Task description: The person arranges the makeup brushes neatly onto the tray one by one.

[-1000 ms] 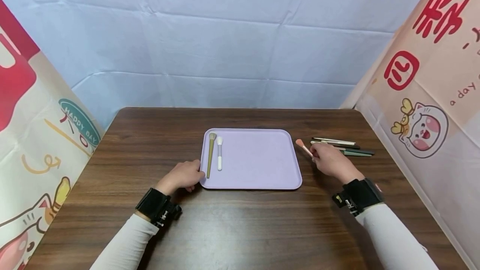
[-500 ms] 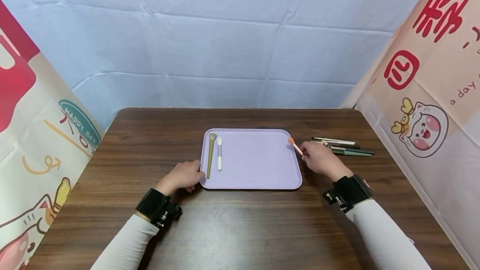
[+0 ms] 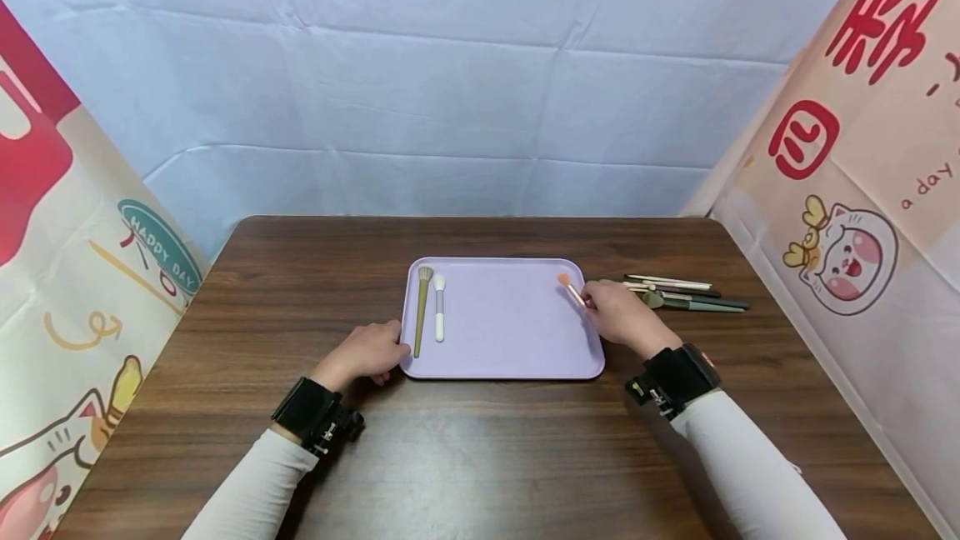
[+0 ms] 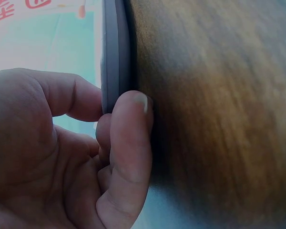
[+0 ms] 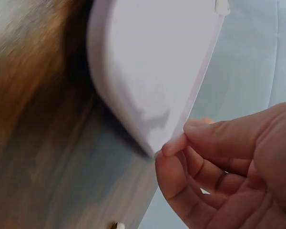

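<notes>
A pink-handled makeup brush [image 3: 573,292] is pinched by my right hand [image 3: 624,317] over the right side of the lilac tray [image 3: 510,327]. Its orange-pink bristles point up and left; in the right wrist view my fingers cover most of the handle [image 5: 175,144]. At the tray's front left edge, my left hand [image 3: 364,350] grips the rim between thumb and curled fingers, as the left wrist view shows close up. Two brushes lie side by side on the tray's left part: an olive one [image 3: 422,312] and a white and grey one [image 3: 439,308].
Right of the tray, several more makeup brushes [image 3: 701,303] lie in a loose pile on the dark wood table [image 3: 480,448], partly behind my right hand. A pale blue cloth [image 3: 450,107] hangs behind the table, with printed cloths at both sides.
My right hand has carried the pink makeup brush left, from beside the pile to over the tray. More of the pile now shows. The left hand and tray have stayed put.
</notes>
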Available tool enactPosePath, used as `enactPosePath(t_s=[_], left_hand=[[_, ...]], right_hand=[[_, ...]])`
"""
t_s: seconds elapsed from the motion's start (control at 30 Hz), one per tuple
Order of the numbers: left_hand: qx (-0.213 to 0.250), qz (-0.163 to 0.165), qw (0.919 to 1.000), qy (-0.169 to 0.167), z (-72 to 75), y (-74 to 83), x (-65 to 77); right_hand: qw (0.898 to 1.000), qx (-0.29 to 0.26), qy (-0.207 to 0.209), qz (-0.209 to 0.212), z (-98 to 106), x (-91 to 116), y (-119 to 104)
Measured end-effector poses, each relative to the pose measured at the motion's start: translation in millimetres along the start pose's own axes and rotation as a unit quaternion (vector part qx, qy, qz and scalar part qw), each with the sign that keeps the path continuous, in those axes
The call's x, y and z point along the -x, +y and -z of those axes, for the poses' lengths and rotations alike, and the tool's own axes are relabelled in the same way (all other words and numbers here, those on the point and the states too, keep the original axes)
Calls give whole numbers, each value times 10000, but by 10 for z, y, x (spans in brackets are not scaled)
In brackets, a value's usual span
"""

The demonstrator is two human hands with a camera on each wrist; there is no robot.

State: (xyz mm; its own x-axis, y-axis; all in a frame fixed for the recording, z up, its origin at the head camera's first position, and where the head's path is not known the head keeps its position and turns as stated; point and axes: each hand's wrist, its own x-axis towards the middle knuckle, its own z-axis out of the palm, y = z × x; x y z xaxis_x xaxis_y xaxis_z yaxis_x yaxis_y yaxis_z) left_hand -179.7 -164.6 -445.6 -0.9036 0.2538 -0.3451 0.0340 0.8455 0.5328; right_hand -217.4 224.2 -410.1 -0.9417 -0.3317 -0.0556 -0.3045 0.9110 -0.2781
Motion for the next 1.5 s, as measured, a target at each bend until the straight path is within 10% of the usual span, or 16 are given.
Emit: enactPosePath(t_s=[1.5], left_hand=[[-24,21,10000,-74,16,7,-15]], right_hand=[[9985,-394,-372,-112,-225,-387,-807]])
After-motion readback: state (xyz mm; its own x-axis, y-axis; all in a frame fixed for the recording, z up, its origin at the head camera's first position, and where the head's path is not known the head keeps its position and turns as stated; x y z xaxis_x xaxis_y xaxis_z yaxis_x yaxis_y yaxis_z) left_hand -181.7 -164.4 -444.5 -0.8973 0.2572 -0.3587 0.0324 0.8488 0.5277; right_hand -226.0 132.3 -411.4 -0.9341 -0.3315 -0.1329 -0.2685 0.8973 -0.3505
